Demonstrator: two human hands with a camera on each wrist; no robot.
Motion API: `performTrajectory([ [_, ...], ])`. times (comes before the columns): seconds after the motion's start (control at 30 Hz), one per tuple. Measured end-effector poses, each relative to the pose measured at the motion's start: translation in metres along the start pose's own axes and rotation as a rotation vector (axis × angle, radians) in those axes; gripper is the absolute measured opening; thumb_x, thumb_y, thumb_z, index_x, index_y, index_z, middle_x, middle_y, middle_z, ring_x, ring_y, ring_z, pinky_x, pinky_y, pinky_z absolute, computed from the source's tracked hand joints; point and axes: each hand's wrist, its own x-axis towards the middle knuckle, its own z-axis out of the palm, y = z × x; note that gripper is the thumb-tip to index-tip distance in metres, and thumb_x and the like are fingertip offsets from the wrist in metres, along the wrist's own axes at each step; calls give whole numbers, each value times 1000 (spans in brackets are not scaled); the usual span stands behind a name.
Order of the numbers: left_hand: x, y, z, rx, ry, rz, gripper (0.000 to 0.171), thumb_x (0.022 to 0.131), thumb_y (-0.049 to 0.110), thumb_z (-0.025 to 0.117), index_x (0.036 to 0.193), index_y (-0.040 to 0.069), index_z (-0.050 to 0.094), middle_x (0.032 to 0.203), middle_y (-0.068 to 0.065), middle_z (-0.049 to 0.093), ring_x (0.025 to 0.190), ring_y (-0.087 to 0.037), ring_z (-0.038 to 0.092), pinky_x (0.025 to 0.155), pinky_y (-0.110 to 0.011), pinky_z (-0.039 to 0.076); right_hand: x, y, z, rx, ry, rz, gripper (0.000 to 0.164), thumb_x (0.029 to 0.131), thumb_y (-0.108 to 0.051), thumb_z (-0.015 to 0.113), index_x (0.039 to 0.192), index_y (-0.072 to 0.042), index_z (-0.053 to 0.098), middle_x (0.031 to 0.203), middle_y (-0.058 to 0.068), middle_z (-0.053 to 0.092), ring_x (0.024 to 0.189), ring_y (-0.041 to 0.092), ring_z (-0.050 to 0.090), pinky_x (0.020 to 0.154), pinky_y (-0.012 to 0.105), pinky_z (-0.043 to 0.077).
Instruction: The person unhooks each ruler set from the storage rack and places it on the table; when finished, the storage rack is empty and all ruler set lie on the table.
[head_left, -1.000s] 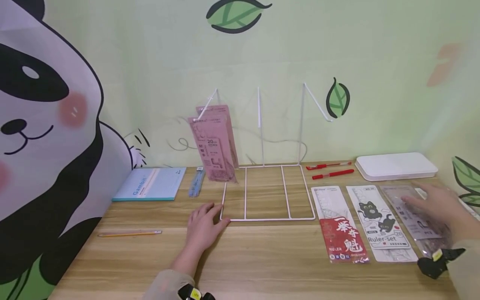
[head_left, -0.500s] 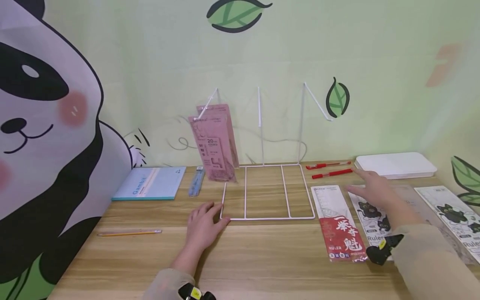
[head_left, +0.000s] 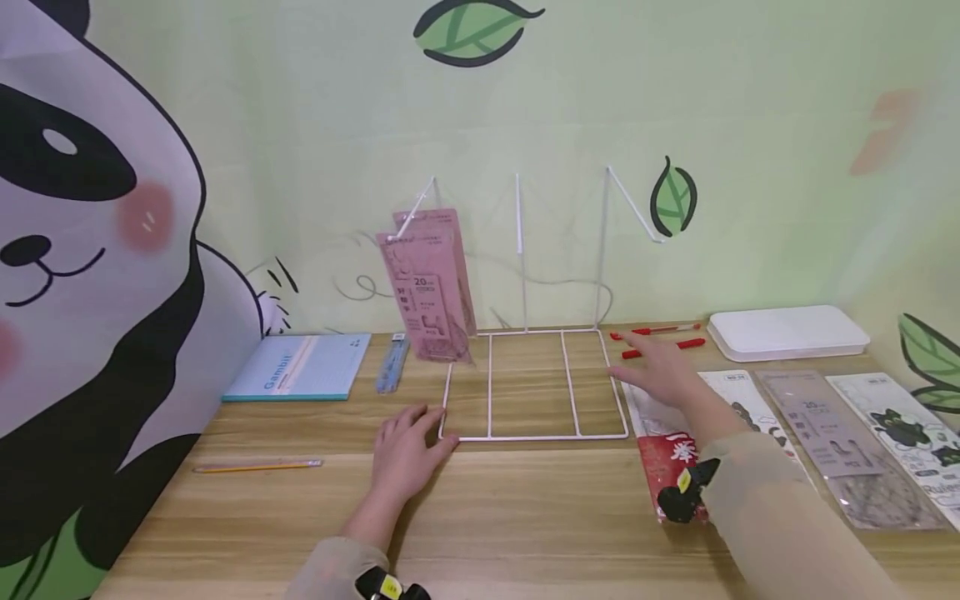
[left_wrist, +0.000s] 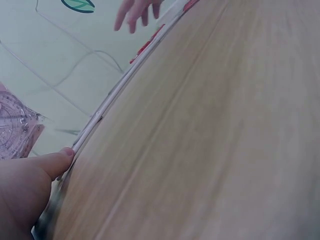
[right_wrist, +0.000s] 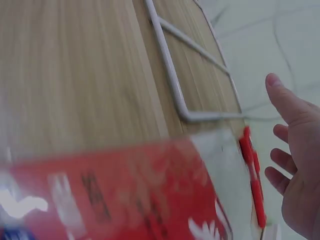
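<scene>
A white wire display rack (head_left: 561, 438) stands on the wooden table (head_left: 525, 517), with three upright hooks at its back. My left hand (head_left: 408, 454) holds its front left corner between thumb and fingers; in the left wrist view the thumb (left_wrist: 62, 159) lies against the bar. Pink ruler set packs (head_left: 423, 292) hang on the left hook. My right hand (head_left: 663, 375), empty with fingers spread, is above the red and white ruler pack (head_left: 656, 475), by the rack's right side. Further right lie a cat-print ruler set (head_left: 727, 385), a pink pack (head_left: 825, 417) and another cat-print pack (head_left: 900, 425).
Two red pens (head_left: 686, 343) lie behind the right hand, beside a white flat case (head_left: 787, 332). On the left are a blue notebook (head_left: 300, 367), a slim blue pack (head_left: 392, 363) and a pencil (head_left: 258, 467). A printed wall backdrop (head_left: 300, 125) stands behind.
My right hand has moved left from the pink pack at the far right, across the cat-print pack, to above the red and white pack. The left hand has stayed at the rack corner.
</scene>
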Motion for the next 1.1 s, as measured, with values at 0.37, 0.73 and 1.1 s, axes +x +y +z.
performTrajectory([
  [0.37,2,0,0,6,-3,8,54,86,49,61,130,18,58,138,-15,45,125,-40,38,106,-54,21,28,-63,20,232,6,-100,66,89,-31,65,144,-8,36,137,19,46,123,41,43,99,54,36],
  [0.73,1,-1,0,6,-14,3,53,86,47,62,130,17,58,138,-16,45,125,-40,37,107,-54,20,39,-131,37,393,-1,-148,65,89,-33,65,145,-17,35,136,13,49,124,29,46,99,47,40],
  [1.1,2,-2,2,-1,3,1,53,86,47,62,129,17,59,137,-15,46,125,-40,38,107,-54,20,47,-170,46,516,41,-192,58,88,-26,67,141,-24,43,141,3,46,127,23,43,101,41,39],
])
